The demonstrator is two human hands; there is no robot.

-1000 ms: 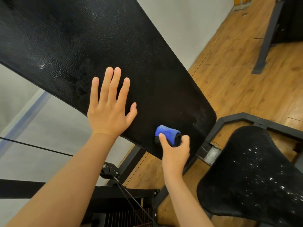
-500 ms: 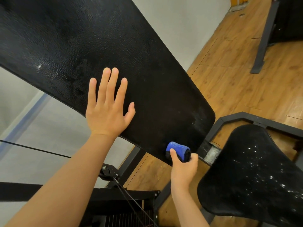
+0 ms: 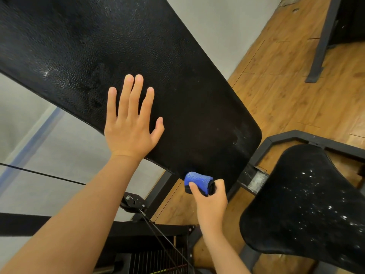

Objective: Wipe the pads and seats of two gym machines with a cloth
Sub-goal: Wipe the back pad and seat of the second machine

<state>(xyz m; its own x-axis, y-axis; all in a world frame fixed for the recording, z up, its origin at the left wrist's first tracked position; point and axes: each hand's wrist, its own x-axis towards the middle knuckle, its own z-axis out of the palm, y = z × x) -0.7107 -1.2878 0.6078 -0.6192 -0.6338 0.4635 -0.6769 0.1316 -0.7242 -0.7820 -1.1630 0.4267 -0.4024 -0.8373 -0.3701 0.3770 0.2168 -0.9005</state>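
Cloth, blue and rolled into a wad, sits clamped in my right hand at the lower centre of the frame, pressed against the bottom edge of the black back pad. My left hand lies flat on the pad, fingers spread, up and to the left of the cloth and well apart from it. Down in the lower right, the black seat shows pale specks. Wooden floor fills the upper right.
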